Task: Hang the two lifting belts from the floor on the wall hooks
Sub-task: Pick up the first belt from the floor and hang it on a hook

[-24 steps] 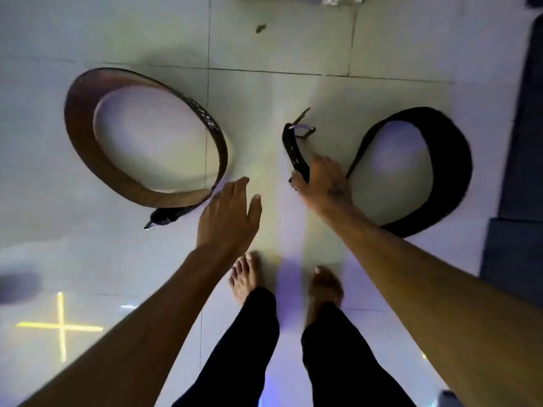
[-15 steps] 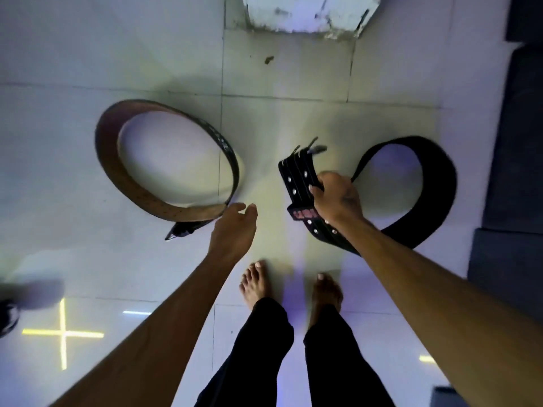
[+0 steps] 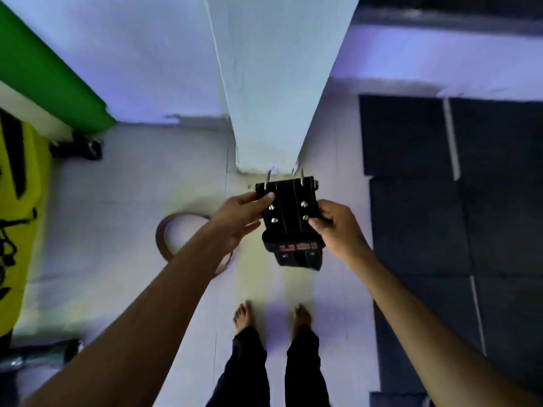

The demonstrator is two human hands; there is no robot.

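Note:
I hold the black lifting belt [image 3: 289, 212] up in front of me by its buckle end, with metal prongs and rivets showing; the rest of it hangs out of sight below. My left hand [image 3: 238, 221] grips its left edge and my right hand [image 3: 338, 227] grips its right edge. The brown lifting belt [image 3: 161, 239] lies curled on the white tiled floor to the left, partly hidden by my left forearm. No wall hooks show in the view.
A white pillar [image 3: 273, 83] rises straight ahead, its base just beyond the black belt. Dark rubber mats [image 3: 455, 201] cover the floor on the right. A green and yellow panel [image 3: 26, 142] stands at the left. My bare feet [image 3: 273, 318] are on the tiles.
I have stood up and lifted the black belt off the floor. My left hand has left the brown belt and joined the right on the black belt. The view now takes in the pillar.

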